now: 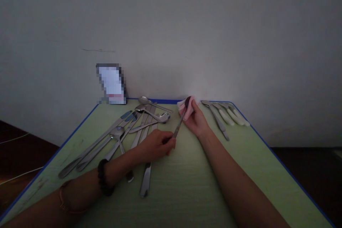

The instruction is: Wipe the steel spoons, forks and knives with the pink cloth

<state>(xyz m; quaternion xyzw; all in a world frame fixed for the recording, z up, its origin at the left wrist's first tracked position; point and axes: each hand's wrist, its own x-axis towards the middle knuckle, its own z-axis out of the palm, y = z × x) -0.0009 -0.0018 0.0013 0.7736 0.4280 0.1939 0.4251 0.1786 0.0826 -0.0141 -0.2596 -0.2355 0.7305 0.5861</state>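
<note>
My left hand [157,145] is closed round the handle of a metal spoon [179,125], which points up and to the right. The spoon's bowl rests in a pink cloth [185,109] that my right hand [196,121] grips near the table's far edge. A dark bead bracelet [103,178] sits on my left wrist. Both forearms lie over the pale green table [187,185].
Several spoons, knives and other metal cutlery [128,128] lie spread at the left of the table. Another small row of cutlery, some with white handles [227,115], lies at the far right. A blurred upright card [112,83] stands against the wall at the back left.
</note>
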